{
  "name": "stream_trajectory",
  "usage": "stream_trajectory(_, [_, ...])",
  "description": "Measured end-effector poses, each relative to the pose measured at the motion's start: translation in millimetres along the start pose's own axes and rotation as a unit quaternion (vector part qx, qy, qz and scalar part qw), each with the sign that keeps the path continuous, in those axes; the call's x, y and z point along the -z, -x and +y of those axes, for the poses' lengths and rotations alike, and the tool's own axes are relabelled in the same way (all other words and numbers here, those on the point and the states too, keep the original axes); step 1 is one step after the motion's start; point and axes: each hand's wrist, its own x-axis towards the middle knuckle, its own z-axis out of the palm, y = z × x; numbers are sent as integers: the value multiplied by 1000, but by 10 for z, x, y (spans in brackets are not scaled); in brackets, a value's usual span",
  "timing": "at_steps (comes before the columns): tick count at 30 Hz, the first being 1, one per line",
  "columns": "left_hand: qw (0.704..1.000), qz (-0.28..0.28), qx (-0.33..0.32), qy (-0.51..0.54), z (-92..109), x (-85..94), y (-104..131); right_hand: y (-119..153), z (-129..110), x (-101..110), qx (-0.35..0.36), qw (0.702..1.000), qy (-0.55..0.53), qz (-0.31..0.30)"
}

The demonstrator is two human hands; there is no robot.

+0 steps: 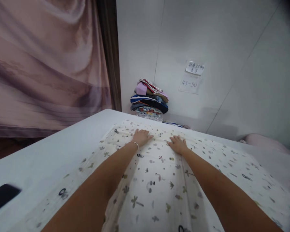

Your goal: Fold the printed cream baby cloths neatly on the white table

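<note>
A thin white cloth (157, 167) printed with small palm trees, leaves and animals lies spread over the white table (70, 138). Soft creases run lengthwise through its middle. My left hand (142, 137) lies flat on the far part of the cloth, fingers spread, with a light bracelet (136, 145) at the wrist. To its right, my right hand (177, 144) also rests palm down on the cloth with its fingers apart. Neither hand grips the fabric. Both forearms reach forward across the cloth and cover parts of it.
Folded clothes (149, 98) are stacked beyond the table's far edge, against the wall. A dark phone-like object (3, 196) lies at the left. Two paper notes (194, 68) hang on the wall. A pinkish curtain (50, 64) hangs at the left, and a pale pink bundle (265, 143) sits far right.
</note>
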Motion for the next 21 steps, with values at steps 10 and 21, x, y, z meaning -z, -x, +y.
stream_trajectory(10, [996,-62,70,6,10,-264,-451,-366,87,-42,-44,999,-25,-16])
stream_trajectory(21, [999,-37,8,30,284,-29,302,430,739,-23,-39,995,-34,80])
